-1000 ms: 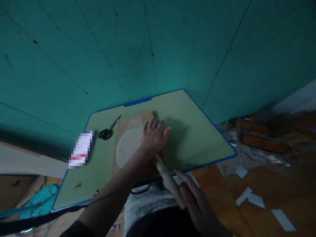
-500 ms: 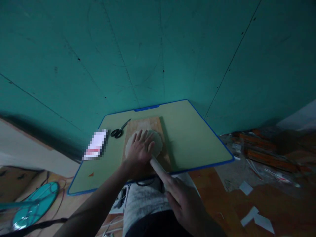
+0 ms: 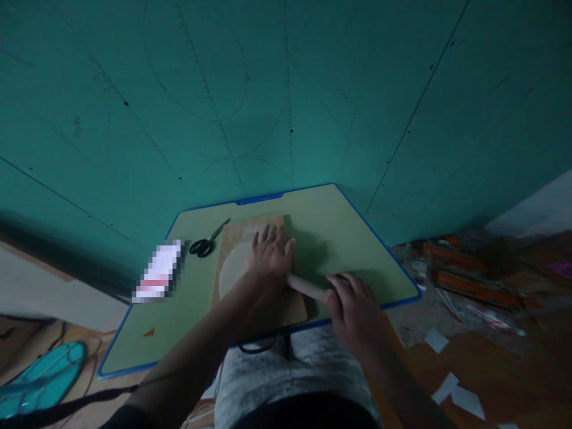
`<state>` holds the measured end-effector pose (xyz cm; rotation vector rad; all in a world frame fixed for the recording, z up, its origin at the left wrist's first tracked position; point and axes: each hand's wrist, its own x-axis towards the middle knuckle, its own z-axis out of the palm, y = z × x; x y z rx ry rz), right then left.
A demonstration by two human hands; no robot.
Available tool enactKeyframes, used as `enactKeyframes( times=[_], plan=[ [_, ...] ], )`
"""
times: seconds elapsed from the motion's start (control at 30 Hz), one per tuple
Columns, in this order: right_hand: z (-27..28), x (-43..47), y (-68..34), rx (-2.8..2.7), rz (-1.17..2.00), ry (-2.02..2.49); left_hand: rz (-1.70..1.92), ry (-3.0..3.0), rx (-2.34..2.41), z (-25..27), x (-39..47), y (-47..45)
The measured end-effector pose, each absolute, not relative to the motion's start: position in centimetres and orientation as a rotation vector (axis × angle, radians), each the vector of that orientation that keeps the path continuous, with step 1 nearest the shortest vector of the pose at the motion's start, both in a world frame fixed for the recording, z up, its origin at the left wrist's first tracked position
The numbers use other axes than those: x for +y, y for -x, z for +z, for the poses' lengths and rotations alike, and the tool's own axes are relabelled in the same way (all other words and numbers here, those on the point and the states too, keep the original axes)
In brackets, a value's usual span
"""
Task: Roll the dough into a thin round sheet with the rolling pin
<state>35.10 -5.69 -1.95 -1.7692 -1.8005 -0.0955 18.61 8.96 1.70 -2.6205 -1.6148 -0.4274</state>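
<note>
A flat, pale sheet of dough (image 3: 233, 269) lies on a wooden board (image 3: 295, 307). My left hand (image 3: 270, 257) rests on its right part, fingers spread and pointing away from me, covering some of the dough. My right hand (image 3: 355, 307), off the board's right side, is closed around one end of a pale rolling pin (image 3: 308, 287). The pin slants from that hand toward my left palm, where its far end is hidden. Whether the left palm presses on the pin, I cannot tell.
The board sits on a small green table (image 3: 357, 250) with a blue rim. Black-handled scissors (image 3: 204, 245) and a blurred-out white rectangular object (image 3: 158, 271) lie to the left, near a small orange triangular piece (image 3: 149, 332). A green wall (image 3: 268, 89) rises behind.
My right hand has swung outward and up to the right, turning the rolling pin to a flatter slant. My left hand has shifted right across the dough, baring its left part.
</note>
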Motion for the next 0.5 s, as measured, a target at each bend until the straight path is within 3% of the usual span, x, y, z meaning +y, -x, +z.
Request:
enactKeyframes(
  times=[0.27, 0.5],
  plan=[
    [0.2, 1.5, -38.2, -1.831, -0.150, 2.060, -0.439, 2.605, -1.676, 3.0, 11.3, -21.4],
    [-1.9, -2.6, -37.3, -1.923, -0.193, 1.795, -0.420, 2.620, -1.352, 1.7, 5.2, -17.8]
  ],
)
